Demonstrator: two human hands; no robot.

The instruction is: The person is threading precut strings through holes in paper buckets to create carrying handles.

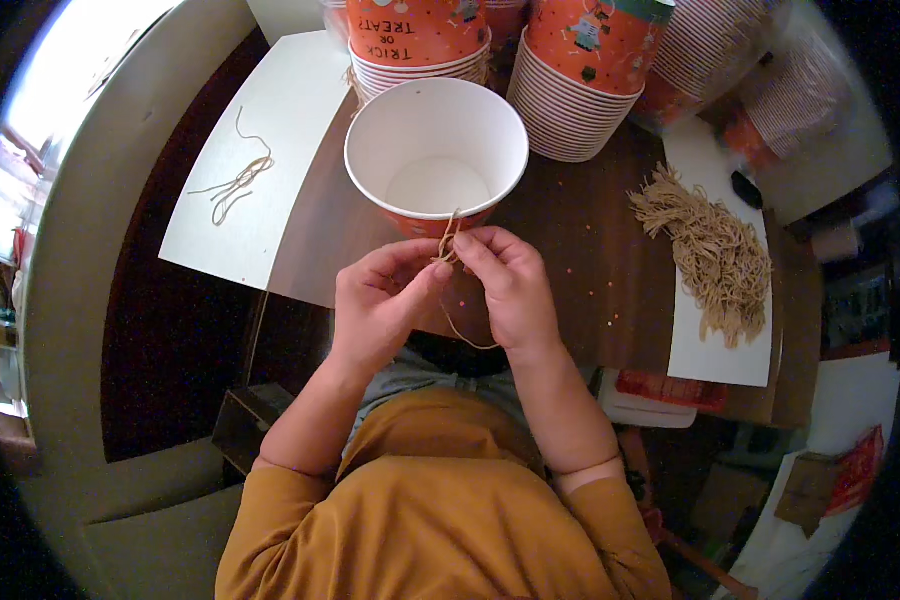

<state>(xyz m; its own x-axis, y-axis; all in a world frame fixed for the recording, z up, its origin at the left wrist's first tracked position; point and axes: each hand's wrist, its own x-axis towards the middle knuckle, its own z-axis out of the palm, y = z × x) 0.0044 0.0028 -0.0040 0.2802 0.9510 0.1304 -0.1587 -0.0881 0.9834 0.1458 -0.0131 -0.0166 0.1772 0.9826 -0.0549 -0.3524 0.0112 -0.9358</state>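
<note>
An orange paper bucket (437,150) with a white inside stands open on the dark wooden table (580,260), right in front of me. A piece of tan twine (452,245) runs from its near rim down between my hands. My left hand (380,305) pinches the twine just below the rim. My right hand (510,285) grips the same twine beside it, fingertips touching the left hand's. A loop of the twine hangs below my right palm.
Two stacks of orange paper buckets (580,90) stand behind the open one. A heap of cut twine pieces (715,255) lies on a white sheet at right. A few loose twine strands (238,182) lie on a white sheet at left.
</note>
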